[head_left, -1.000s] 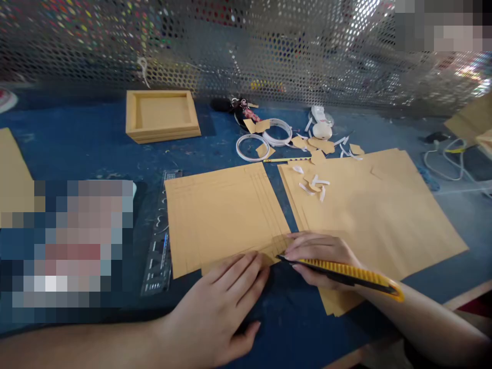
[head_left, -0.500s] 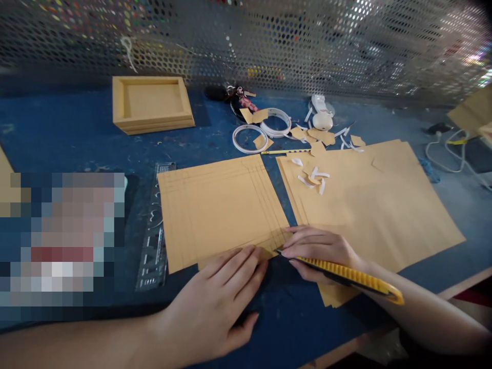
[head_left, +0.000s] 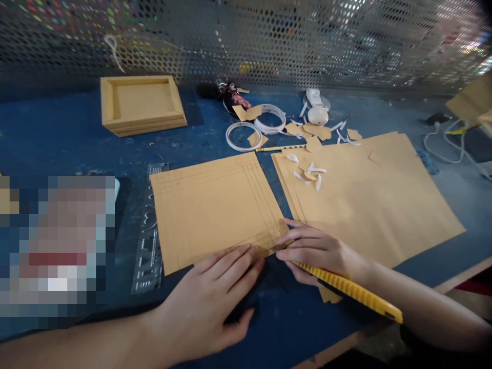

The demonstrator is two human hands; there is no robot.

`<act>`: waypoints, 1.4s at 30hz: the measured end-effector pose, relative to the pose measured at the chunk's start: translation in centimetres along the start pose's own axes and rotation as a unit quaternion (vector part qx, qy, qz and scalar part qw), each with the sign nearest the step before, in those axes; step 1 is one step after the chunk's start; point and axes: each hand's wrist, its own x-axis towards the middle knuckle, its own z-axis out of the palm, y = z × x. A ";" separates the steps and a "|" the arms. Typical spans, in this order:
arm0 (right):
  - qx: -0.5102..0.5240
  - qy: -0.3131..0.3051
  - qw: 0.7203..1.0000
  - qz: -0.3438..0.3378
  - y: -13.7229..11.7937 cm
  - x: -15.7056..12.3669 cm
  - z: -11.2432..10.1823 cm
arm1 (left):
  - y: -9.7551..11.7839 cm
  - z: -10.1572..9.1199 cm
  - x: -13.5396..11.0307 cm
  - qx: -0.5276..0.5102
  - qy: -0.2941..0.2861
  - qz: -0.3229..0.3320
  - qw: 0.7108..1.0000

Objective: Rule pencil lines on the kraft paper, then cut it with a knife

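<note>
A sheet of brown kraft paper with pencilled lines along its edges lies on the blue table. My left hand rests flat across its near edge, fingers stretched out, thumb apart. At the sheet's near right corner, my right hand grips a yellow utility knife. The knife's tip is at the paper's edge and mostly hidden by my fingers; its handle points back toward my right forearm. Left of the sheet is a clear plastic stencil ruler, partly under the paper's edge.
More kraft sheets are stacked at the right, with paper scraps on top. Behind lie a pencil, tape rolls and a white tape dispenser. A shallow box stands near the perforated metal screen. A blurred-out object lies left.
The utility knife's handle has swung a little lower, and its tip has slipped behind my fingers. My left hand stays on the sheet. The whole view has shifted slightly.
</note>
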 end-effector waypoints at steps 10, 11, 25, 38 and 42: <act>0.020 -0.019 1.000 0.000 0.0 0.1 -0.3 | -0.2 -0.1 0.1 0.013 -0.001 0.009 1.000; 0.021 -0.018 1.000 0.001 0.0 0.1 -0.3 | -0.2 -0.1 0.1 0.013 0.000 0.010 1.000; 0.043 -0.029 0.999 0.008 0.0 -0.2 -0.5 | -0.2 0.1 0.1 0.006 -0.002 0.006 1.000; 0.041 -0.036 0.999 0.003 -0.3 0.2 -1.2 | 0.0 0.4 -0.2 -0.028 0.001 -0.015 1.000; 0.044 -0.051 0.998 0.005 -0.4 0.2 -1.3 | -0.1 0.1 -0.1 -0.014 -0.006 -0.003 1.000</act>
